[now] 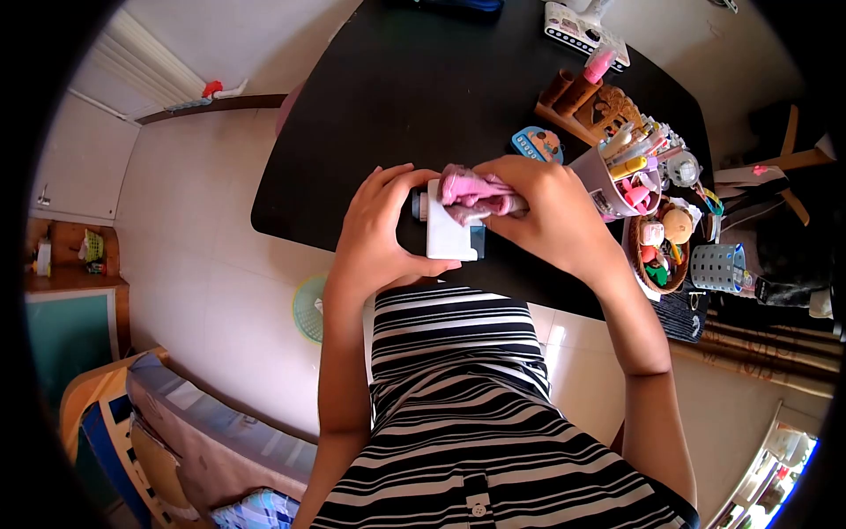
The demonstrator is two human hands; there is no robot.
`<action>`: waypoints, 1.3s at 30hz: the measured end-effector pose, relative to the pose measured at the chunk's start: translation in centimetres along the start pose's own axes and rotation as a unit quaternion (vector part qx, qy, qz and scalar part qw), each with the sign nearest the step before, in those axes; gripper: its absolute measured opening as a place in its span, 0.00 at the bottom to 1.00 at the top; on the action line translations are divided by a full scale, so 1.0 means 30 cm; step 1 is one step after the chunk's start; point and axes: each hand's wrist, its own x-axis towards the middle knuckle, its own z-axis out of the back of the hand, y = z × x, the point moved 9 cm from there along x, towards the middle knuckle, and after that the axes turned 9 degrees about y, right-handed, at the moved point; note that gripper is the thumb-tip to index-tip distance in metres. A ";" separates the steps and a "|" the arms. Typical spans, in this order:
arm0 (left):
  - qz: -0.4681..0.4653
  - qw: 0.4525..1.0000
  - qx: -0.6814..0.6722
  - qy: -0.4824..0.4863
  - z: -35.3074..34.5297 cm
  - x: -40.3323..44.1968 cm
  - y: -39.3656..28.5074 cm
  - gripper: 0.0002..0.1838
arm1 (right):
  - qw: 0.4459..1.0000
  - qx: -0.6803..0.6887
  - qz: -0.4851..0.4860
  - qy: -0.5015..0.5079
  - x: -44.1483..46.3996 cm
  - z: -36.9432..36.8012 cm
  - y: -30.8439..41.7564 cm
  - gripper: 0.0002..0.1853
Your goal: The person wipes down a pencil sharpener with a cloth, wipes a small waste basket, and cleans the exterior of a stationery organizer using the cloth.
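My left hand (381, 225) grips a small white box-shaped device (448, 236) by its edges, fingers along the far side and thumb on the near side. A grey round part sticks out from the device's left side, and a dark bluish piece shows at its right. Bunched in my right hand (548, 212) is a pink cloth (476, 192), pressed against the top right of the white device. My right fingertips are partly hidden by the cloth. Both hands are above the near part of the black table (379, 115).
Beyond my right hand lies a blue calculator-like gadget (536, 144). A pen holder (599, 181) full of pens, a wicker basket (636, 256) of small items and a light blue perforated cup (716, 267) line the right side. A wooden stand (564, 122) and a white power strip (586, 35) are farther back.
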 end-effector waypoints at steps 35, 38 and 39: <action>-0.011 1.000 -0.007 -0.001 -0.004 0.004 0.014 0.47 | 0.989 -0.084 -0.006 -0.119 0.030 0.020 -0.033 0.20; -0.014 1.000 -0.007 -0.007 -0.003 0.007 0.005 0.47 | 0.994 -0.056 -0.022 -0.096 0.018 0.012 -0.038 0.20; -0.009 1.000 -0.013 -0.007 -0.002 0.008 0.005 0.46 | 0.995 -0.046 -0.024 -0.085 0.012 0.008 -0.035 0.20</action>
